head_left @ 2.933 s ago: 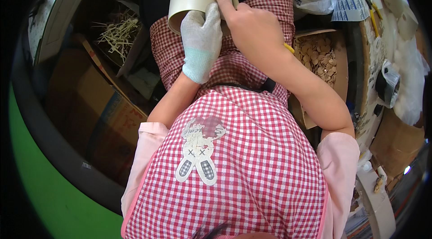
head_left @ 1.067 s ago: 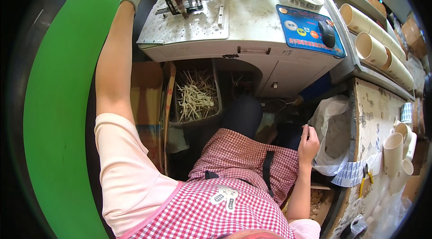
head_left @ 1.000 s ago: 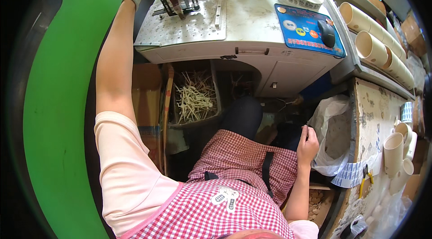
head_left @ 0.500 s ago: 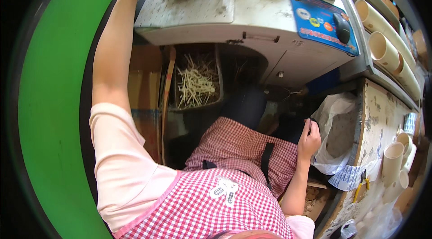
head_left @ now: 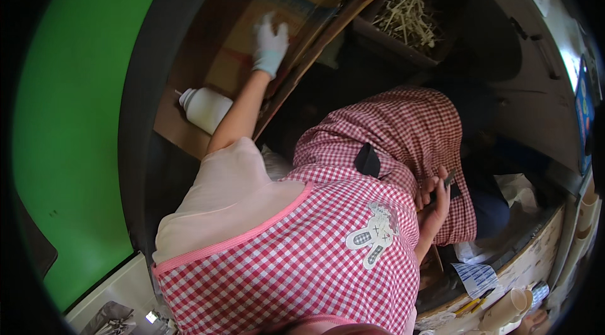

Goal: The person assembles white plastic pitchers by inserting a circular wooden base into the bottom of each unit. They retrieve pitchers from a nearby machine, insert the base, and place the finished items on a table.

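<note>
My left hand (head_left: 271, 45), in a pale glove, reaches over a cardboard box (head_left: 208, 61) beside my seat. Its fingers are apart and a little blurred, and nothing shows in them. Close to that forearm, a white squeeze bottle (head_left: 207, 109) with a thin nozzle lies tilted on cardboard. My right hand (head_left: 435, 206) is bare and rests near my lap against the checked apron (head_left: 378, 121). Its fingers are closed around a thin dark tool (head_left: 449, 177), whose tip pokes out past the fingertips; its exact kind I cannot make out.
A bin (head_left: 403, 48) full of pale thin sticks stands under the bench. A wooden board edge (head_left: 334, 29) runs between it and the cardboard box. At right are a white drawer front (head_left: 548, 57), pale cardboard tubes (head_left: 504, 310) and a plastic bag (head_left: 517, 190).
My view has swung left and down. My left hand has left the bench top and come down over the cardboard box. The right hand, still gripping the dark tool, is closer to the apron.
</note>
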Motion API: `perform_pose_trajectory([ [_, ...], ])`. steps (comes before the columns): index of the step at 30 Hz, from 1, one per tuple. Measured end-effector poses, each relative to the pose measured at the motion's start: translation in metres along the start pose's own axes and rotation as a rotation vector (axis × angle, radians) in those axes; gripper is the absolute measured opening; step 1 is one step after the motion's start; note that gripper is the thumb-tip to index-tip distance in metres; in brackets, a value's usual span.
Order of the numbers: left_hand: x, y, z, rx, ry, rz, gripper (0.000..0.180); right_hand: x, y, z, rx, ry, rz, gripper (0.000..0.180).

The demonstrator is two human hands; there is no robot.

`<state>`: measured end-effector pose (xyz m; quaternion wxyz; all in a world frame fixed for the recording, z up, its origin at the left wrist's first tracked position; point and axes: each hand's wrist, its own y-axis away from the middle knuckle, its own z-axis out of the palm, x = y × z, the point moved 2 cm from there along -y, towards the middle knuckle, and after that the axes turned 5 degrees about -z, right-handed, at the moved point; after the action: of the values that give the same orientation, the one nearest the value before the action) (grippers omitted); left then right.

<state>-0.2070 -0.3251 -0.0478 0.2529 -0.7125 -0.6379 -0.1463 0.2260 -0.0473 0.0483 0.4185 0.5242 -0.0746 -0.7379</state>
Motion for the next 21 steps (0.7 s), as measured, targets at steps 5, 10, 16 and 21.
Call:
perform_pose_trajectory([
  [5,-0.178,0.024,-0.082,-0.037,-0.875,-0.347,0.066,0.009,0.006,0.02,0.01,0.117,-0.105,0.039],
  [10,-0.332,-0.002,-0.127,0.034,-0.906,-0.918,0.081,0.005,0.014,0.025,-0.096,0.317,-0.091,0.04],
  [16,-0.409,-0.033,-0.134,-0.563,-0.926,-0.56,0.047,0.002,0.01,0.028,-0.177,0.38,-0.01,0.039],
  [21,-0.217,-0.039,-0.127,-0.316,-0.584,-0.214,0.027,-0.01,-0.003,0.025,-0.218,0.23,-0.026,0.031],
])
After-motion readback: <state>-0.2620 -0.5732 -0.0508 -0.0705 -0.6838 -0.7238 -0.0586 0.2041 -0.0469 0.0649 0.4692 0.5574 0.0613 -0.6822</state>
